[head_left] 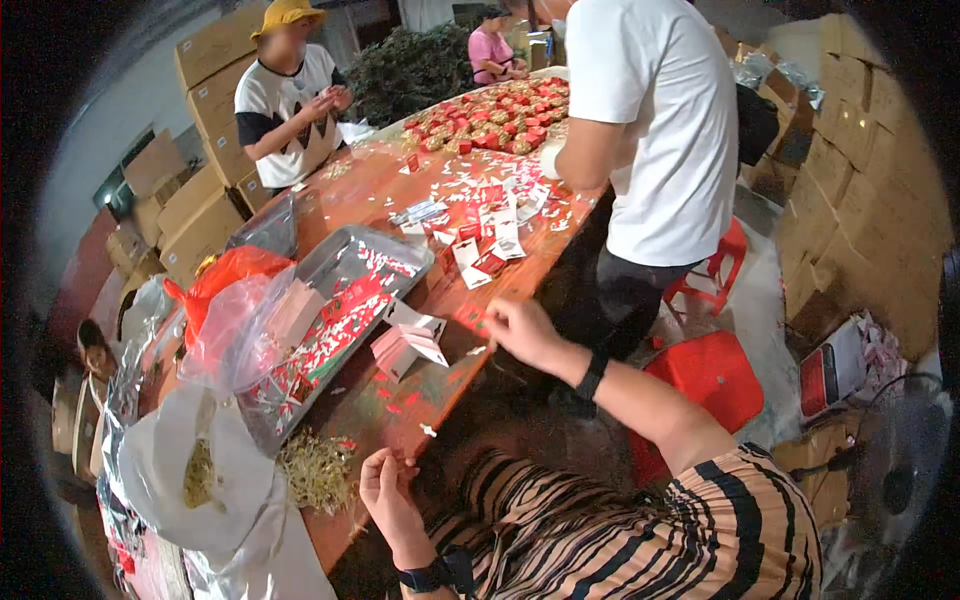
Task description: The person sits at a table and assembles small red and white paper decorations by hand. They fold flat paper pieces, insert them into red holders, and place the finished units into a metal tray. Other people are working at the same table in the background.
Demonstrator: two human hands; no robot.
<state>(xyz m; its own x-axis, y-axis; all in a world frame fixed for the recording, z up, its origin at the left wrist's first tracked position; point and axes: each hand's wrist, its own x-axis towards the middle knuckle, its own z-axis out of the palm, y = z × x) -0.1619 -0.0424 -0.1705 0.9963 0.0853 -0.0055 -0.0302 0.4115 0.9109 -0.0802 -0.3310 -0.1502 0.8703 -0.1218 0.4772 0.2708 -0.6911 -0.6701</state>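
Observation:
My left hand (393,508) is raised by the near table edge, fingertips pinched together. Something tiny and reddish may be between them, too small to name. Further right, my right hand (524,330) hovers at the table's edge with curled fingers; whatever they hold, if anything, is hidden. Beside the left hand lies a tangled pile of pale yellowish strands (318,468). Between the hands, folded white and pink cards (410,340) stand on the reddish table (450,385). A metal tray (415,258) holds many small red and white pieces.
A white bag (160,470) and a red plastic bag (235,280) crowd the left side. Two people stand around the table, the nearer in a white shirt (660,130). A red stool (710,385) stands to my right. Stacked cartons (850,200) line the right.

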